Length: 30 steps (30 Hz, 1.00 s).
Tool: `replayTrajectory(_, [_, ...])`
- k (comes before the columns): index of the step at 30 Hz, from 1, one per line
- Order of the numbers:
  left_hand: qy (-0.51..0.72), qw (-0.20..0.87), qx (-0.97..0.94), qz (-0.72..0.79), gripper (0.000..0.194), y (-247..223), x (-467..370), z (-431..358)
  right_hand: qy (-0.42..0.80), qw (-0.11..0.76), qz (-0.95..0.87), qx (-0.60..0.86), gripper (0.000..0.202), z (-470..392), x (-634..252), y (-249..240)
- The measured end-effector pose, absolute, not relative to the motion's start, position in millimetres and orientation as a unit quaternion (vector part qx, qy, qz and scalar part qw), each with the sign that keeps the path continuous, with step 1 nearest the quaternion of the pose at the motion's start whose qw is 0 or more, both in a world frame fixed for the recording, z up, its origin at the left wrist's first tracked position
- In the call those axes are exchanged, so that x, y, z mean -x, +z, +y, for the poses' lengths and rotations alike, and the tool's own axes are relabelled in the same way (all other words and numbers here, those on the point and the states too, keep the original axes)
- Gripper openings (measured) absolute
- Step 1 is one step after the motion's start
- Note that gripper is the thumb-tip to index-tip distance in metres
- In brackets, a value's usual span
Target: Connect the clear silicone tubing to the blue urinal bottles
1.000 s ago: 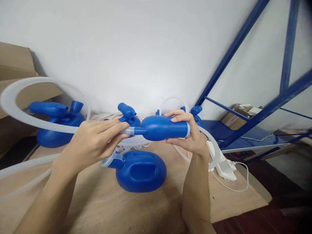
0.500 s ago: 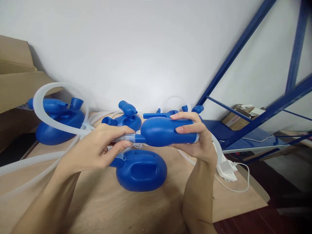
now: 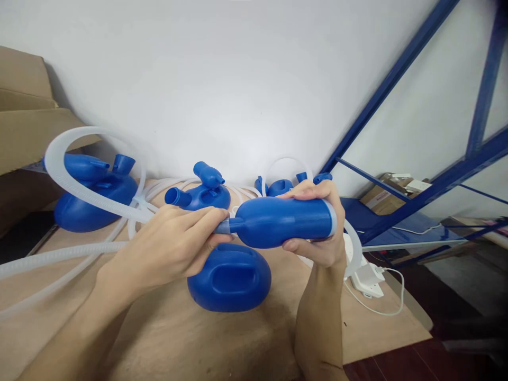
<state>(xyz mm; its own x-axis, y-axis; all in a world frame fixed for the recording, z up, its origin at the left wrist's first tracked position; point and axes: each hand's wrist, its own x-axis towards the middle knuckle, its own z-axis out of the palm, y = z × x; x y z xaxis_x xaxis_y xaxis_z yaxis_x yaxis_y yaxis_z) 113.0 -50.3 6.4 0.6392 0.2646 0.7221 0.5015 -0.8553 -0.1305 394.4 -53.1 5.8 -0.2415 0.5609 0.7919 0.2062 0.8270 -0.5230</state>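
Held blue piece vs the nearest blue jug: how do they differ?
The held piece is up in the right hand; the jug rests on the table. The held piece is elongated, with a pale rim at one end; the jug is rounder, with a recess in its side. Both are blue.

Bare forearms (image 3: 319, 317); each hand (image 3: 174, 244) bare

And it's the white wall (image 3: 222, 84) that commands the back, a soft glow brightening its middle! Over on the right, a blue metal rack (image 3: 389, 82) slants in, its braces crossing, a cardboard box (image 3: 379, 200) sitting on its low blue shelf (image 3: 353, 211). Down in front spreads the pale wooden tabletop (image 3: 238, 346); past its right edge, dark red floor (image 3: 400, 366) shows, and the far right corner sinks into shadow!
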Motion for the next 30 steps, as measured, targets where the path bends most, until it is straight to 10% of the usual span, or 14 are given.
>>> replayTrajectory(10, [-0.407,0.313,0.827,-0.229,0.023,7,-121,-49,0.333,0.504,-0.696,0.387,0.059,-57,-387,14])
replayTrajectory(22, [-0.361,0.054,0.893,-0.264,0.027,-3,-118,-36,0.142,0.538,-0.759,0.338,0.064,-48,-406,5])
replayTrajectory(30, [-0.418,0.148,0.865,-0.234,0.021,-10,-121,-32,0.164,0.541,-0.747,0.349,0.061,-41,-402,4])
